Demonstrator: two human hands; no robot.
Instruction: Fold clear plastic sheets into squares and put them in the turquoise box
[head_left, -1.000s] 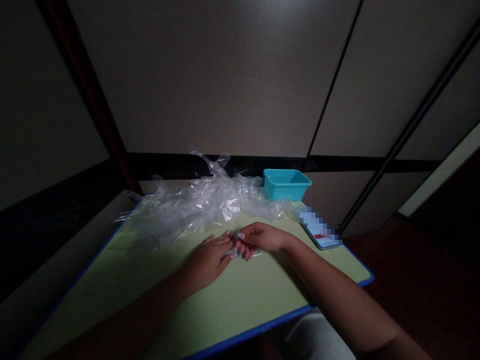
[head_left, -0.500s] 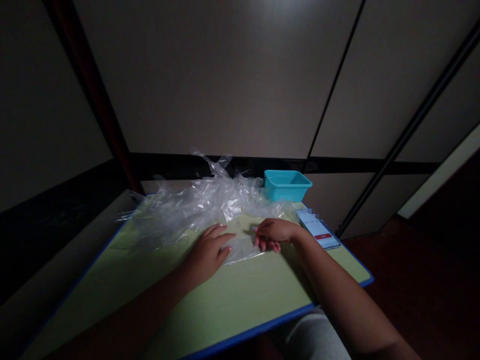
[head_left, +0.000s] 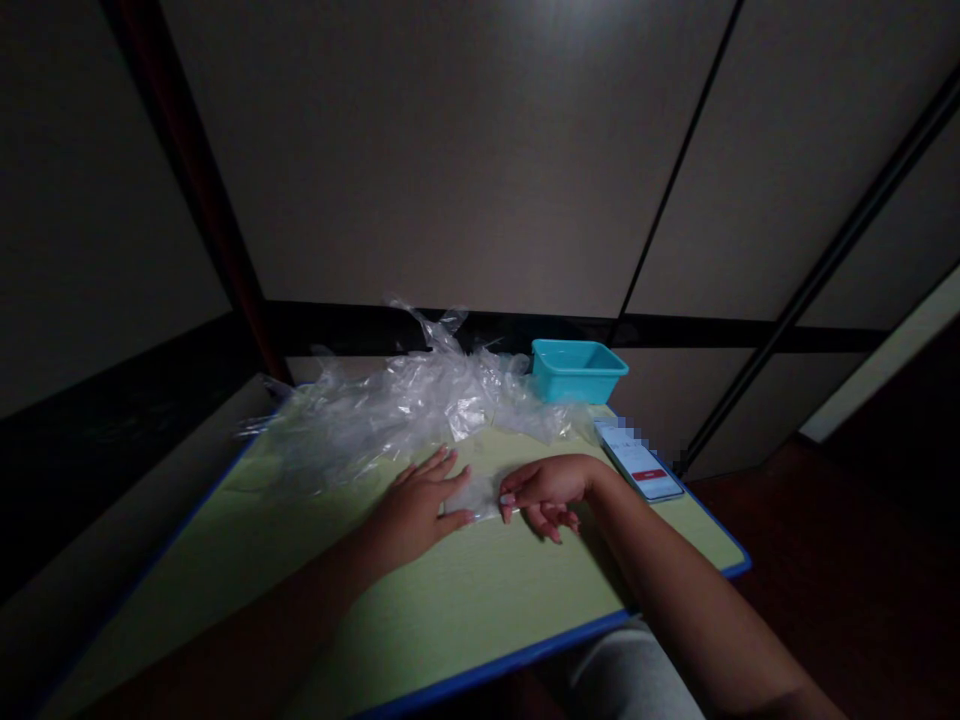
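A small clear plastic bag [head_left: 480,497] lies flat on the green table [head_left: 450,600] between my hands. My left hand [head_left: 420,505] rests on the bag's left part with its fingers stretched out flat. My right hand [head_left: 544,487] pinches the bag's right edge between thumb and forefinger, the other fingers curled downward. Both forearms reach in from the near edge.
A heap of crumpled clear plastic bags [head_left: 390,410] covers the far left of the table. A turquoise tub [head_left: 577,368] stands at the far right corner. A phone [head_left: 641,462] lies by the right edge. Dark wall panels rise behind.
The bag has been spread flat and then drawn nearer. My left hand slid right and flattened on it. My right hand moved down and now pinches its right edge.
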